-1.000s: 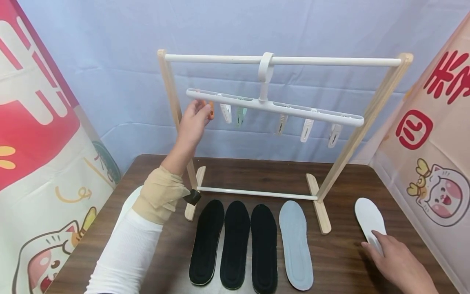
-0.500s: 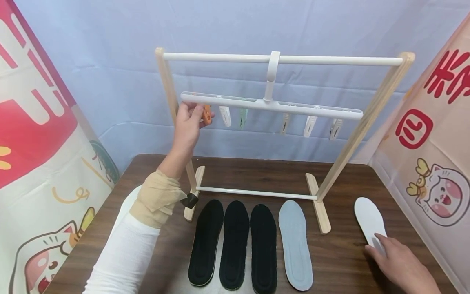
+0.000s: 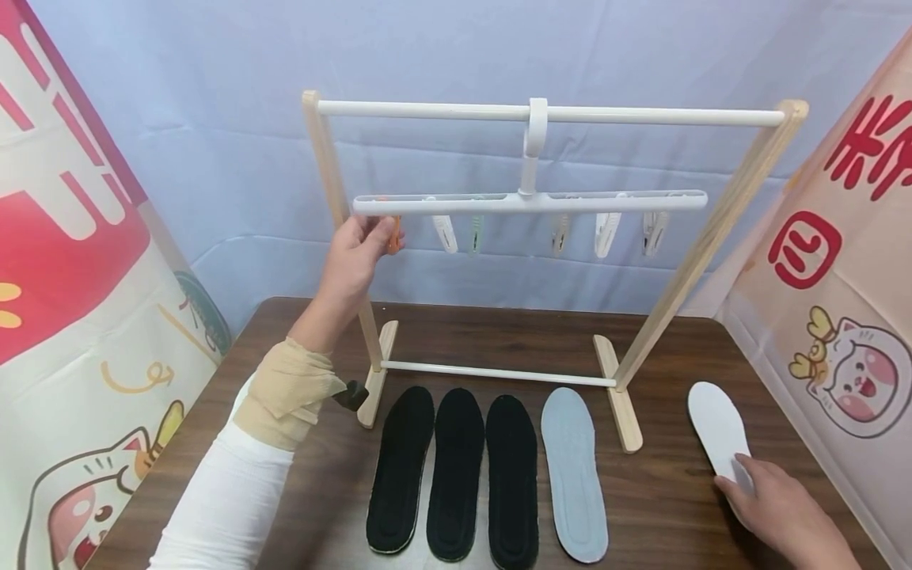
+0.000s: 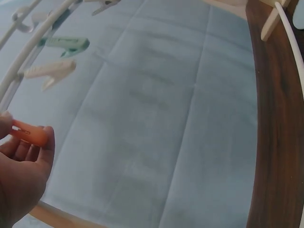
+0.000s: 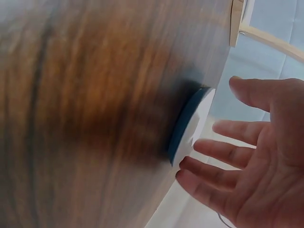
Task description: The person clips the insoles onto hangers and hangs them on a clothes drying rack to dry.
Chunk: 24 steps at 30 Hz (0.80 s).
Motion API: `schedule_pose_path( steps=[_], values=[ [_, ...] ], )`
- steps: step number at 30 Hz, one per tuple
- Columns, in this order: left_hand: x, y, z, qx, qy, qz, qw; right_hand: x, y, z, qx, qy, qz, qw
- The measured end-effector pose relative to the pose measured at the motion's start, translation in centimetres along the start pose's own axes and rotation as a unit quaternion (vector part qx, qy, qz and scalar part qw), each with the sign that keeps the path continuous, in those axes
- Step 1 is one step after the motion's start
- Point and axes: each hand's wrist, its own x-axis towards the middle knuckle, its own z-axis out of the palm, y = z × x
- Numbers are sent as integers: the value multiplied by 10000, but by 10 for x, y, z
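Note:
My left hand point(image 3: 352, 257) pinches an orange clothespin point(image 4: 31, 134) at the left end of a white hanger point(image 3: 492, 204). That hanger hooks over the top rail of a wooden rack, and several other clothespins hang along it, among them a white one point(image 3: 445, 233) and a green one point(image 3: 476, 233). At the table's right side, my right hand point(image 3: 780, 507) is at the near end of a white insole point(image 3: 716, 419) lying flat. In the right wrist view its fingers are apart and extended beside the insole point(image 5: 197, 128), not wrapped round it.
Three black insoles point(image 3: 456, 475) and a light grey insole point(image 3: 575, 475) lie in a row before the rack. The rack's wooden right post point(image 3: 701, 245) and feet stand on the brown table point(image 3: 663, 507). Printed curtains point(image 3: 78, 237) flank both sides.
My left hand has drawn the hanger's left end down, so the hanger goes from slanting to nearly level, its hook shifting right. My right hand has moved slightly right.

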Motion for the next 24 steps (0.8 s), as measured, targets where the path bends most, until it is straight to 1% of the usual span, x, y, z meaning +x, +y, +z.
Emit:
schedule_pose_path(
  steps=[2, 5, 8, 12, 14, 16, 21, 24],
  values=[
    [-2, -2, -2, 125, -75, 43, 9999, 1, 2, 0, -61, -42, 11, 10000],
    [-5, -3, -2, 328, -122, 60, 9994, 2, 3, -1, -159, -218, 143, 9995],
    [-6, -2, 0, 441, -117, -11, 9990, 3, 4, -4, -151, -374, 310, 9987],
    [-6, -1, 1, 526, -118, -87, 9985, 6, 2, -7, -7, -363, 382, 9986],
    [-6, -1, 1, 496, -126, -102, 9986, 8, 1, -8, 16, -330, 395, 9987],
    [-6, -1, 1, 440, -137, -116, 9989, 9, 0, -8, 38, -373, 490, 9981],
    [-7, 0, 1, 316, -125, -114, 9994, 10, -3, -8, 233, -579, 953, 9935],
    [-8, 1, 1, 297, -98, -116, 9994, 12, -3, -9, 420, -638, 1120, 9908]
  ],
)
